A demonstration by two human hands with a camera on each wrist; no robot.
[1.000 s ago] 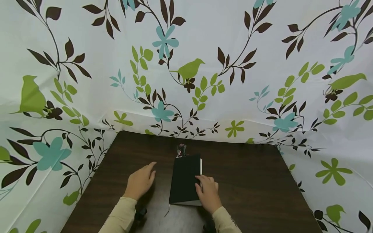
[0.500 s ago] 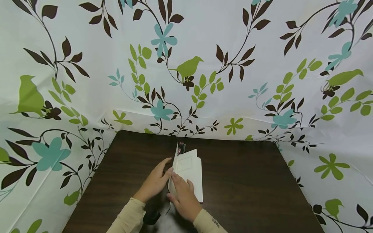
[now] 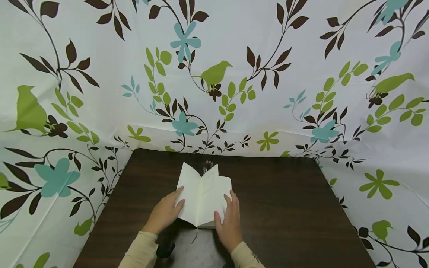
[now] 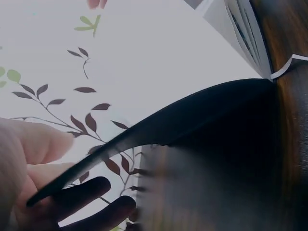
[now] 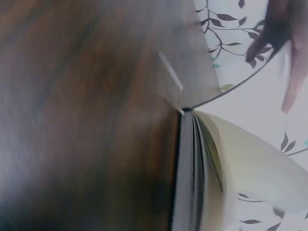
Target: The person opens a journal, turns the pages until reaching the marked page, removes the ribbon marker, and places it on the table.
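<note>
A black-covered notebook (image 3: 202, 197) lies open on the dark wooden table (image 3: 285, 208), cream pages facing up. My left hand (image 3: 169, 208) holds the raised front cover. In the left wrist view the thumb lies above the black cover (image 4: 192, 115) and the fingers (image 4: 96, 202) curl beneath it. My right hand (image 3: 228, 212) rests flat on the right-hand page with its fingers straight. The right wrist view shows the notebook's spine (image 5: 185, 168) and fanned pages (image 5: 250, 163) from table level. A thin ribbon bookmark (image 3: 194, 234) hangs out of the near edge.
A small dark and pink object (image 3: 207, 166) lies just behind the notebook, mostly hidden. A white curtain (image 3: 214, 74) printed with leaves, flowers and birds closes in the table's back and sides. Bare tabletop stretches to the right of the notebook.
The notebook was shut, with my right hand at its edge. The cover has swung over to the left. My left hand moved in and took it, and my right hand shifted onto the right page.
</note>
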